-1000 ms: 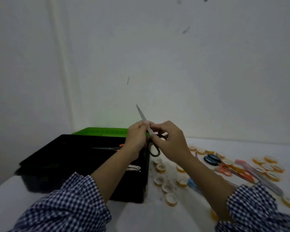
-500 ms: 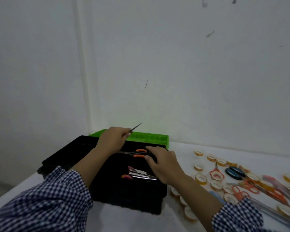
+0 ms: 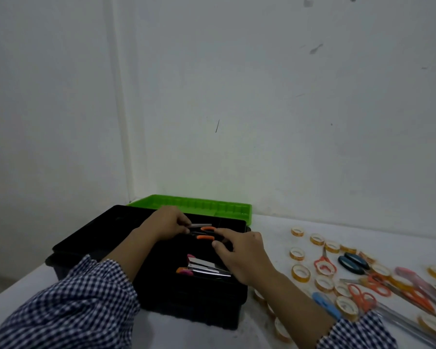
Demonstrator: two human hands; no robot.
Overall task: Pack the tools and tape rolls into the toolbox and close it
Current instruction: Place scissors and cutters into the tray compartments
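Together over toolbox [image 3: 86, 239], left hand [image 3: 165, 222] pinching scissors blade [image 3: 199, 225], right hand [image 3: 241, 251] fingers [image 3: 224, 231] half-curled at orange handles [image 3: 206, 238], grip unclear.

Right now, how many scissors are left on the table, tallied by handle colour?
Orange scissors: 3, the rightmost blurred
Small red-orange scissors: 1
Dark scissors: 1
Total: 5
The pink-handled tool and blue-handled tool are too unclear to count as scissors.
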